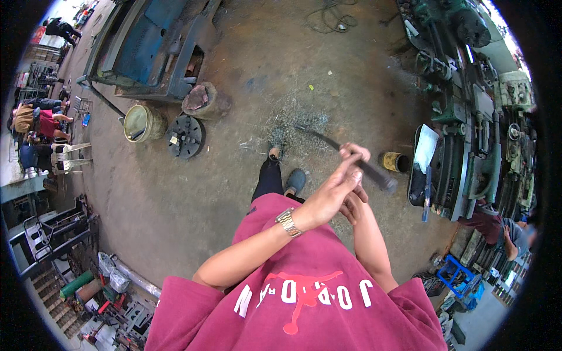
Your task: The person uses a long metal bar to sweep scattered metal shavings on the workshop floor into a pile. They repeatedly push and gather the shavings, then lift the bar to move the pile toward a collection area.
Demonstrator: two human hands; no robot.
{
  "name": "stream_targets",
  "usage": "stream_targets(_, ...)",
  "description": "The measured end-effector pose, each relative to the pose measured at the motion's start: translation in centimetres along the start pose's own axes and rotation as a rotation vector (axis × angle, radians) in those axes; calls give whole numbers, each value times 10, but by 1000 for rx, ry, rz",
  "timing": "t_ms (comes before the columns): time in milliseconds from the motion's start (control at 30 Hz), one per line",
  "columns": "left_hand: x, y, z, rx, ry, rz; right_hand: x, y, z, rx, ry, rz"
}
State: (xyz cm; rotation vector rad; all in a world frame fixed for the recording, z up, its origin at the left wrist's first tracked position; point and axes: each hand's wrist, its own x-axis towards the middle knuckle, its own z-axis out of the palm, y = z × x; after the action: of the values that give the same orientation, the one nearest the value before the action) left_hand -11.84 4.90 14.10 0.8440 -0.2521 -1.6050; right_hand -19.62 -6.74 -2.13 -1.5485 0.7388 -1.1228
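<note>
A long dark bar-like tool, slightly bent and partly blurred, slants over the floor, its thick end at the right. My left hand, with a gold watch on the wrist, is closed around its middle. Close under that palm is my right hand, partly covered by the left; its visible fingers look loose and apart. The tool's thin end reaches a heap of curly metal shavings. My feet are just below the heap, one in a grey clog.
At right stands a green lathe with a tray holding a white sheet; a yellow can is beside it. To the left are a bucket, a round chuck plate, a stump-like block and a blue machine. Other people are farther off.
</note>
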Motion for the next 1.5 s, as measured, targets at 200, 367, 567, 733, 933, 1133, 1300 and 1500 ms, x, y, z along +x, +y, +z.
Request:
stream_targets(200,-36,-39,-28,367,40,-194,36,57,-80,162,-74,14)
stream_targets(367,-50,-59,-40,440,81,-328,32,64,-115,324,67,38)
stream_targets(567,-28,-46,-37,546,69,-315,37,66,-126,344,40,22)
stream_targets(733,-1,-30,-23,709,98,-216,54,74,-124,328,107,91)
stream_targets(933,16,-21,-7,771,76,-161,74,81,-112,252,99,98)
stream_targets(1133,17,-24,-9,801,83,-191,91,86,-96,271,106,128)
stream_targets(1300,19,-27,-16,793,71,-237,91,93,-90,270,77,94)
stream_targets(1500,27,-28,-27,747,92,-238,105,98,-99,310,203,119)
